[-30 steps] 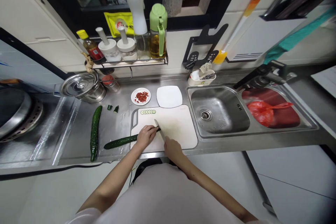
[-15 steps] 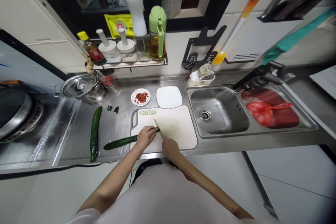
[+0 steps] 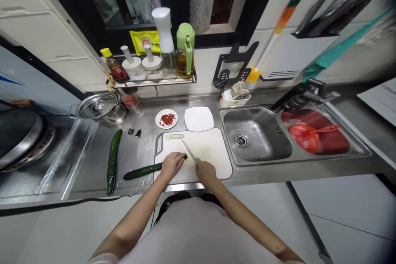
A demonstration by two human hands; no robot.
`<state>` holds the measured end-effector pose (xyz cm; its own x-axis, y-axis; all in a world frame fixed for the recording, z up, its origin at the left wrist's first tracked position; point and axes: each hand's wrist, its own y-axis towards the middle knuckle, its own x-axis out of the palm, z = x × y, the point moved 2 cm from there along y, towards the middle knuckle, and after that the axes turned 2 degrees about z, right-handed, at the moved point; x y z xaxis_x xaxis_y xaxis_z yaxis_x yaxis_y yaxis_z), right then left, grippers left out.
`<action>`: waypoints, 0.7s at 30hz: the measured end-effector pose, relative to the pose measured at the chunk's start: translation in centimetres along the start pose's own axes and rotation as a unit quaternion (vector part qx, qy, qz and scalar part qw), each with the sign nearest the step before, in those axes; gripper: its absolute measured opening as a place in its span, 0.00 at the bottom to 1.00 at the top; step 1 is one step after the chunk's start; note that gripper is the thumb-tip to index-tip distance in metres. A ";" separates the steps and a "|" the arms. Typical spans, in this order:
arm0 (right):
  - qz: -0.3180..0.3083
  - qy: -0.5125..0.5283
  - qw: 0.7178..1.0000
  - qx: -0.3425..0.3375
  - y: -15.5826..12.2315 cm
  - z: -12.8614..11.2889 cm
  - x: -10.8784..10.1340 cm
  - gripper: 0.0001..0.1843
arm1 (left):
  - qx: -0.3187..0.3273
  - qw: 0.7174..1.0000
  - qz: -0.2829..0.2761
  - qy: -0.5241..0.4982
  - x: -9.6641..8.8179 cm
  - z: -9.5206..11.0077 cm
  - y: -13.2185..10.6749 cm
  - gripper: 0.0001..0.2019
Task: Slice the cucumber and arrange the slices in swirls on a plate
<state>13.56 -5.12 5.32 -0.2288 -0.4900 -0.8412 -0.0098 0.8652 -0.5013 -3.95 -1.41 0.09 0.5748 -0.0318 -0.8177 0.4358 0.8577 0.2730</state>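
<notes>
My knife [image 3: 189, 151] has just shifted: a half-second ago its blade lies right against the end of the cucumber [image 3: 141, 171], and now it stands a little apart, with a narrow strip of board showing between. I read that as a pause between strokes — the cucumber's end is free of the edge, and no slice is being parted. The row of slices [image 3: 175, 136], at 11 o'clock on the cutting board [image 3: 213, 145], looks unaltered.

My left hand [image 3: 172, 166] is closed over the cucumber, pressing its front part to the board; my right hand [image 3: 206, 173] is wrapped around the knife's handle, the blade pointing to about 11 o'clock.

The cucumber is long, dark green and bumpy-skinned, a bit glossy. It runs from beneath my left fingers toward 8 o'clock, past the board's edge and over the steel counter [image 3: 95, 161]. Its short dark end pokes out on the knife side — I can't make out the cut face. The slices are pale, green-rimmed and overlapping.
</notes>
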 end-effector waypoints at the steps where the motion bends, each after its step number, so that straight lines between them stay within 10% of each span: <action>1: 0.014 -0.013 1.000 0.004 -0.2 0.5 -0.4 0.18 | -0.013 1.000 -0.003 -0.006 -0.1 0.0 0.0 0.14; 11: 0.181 -0.088 0.979 -0.031 -0.9 4.1 -2.1 0.25 | -0.235 0.954 0.116 -0.143 -2.7 -1.5 1.5 0.16; 21: 0.251 -0.109 0.955 -0.112 -1.4 4.2 -1.5 0.27 | -0.097 0.989 -0.065 -0.086 -4.3 2.4 5.0 0.15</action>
<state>18.01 -6.04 6.49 -0.0514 0.0033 -0.9987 -0.1649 0.9862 0.0117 -2.58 1.76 6.15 0.6391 -0.2210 -0.7367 0.3822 0.9225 0.0548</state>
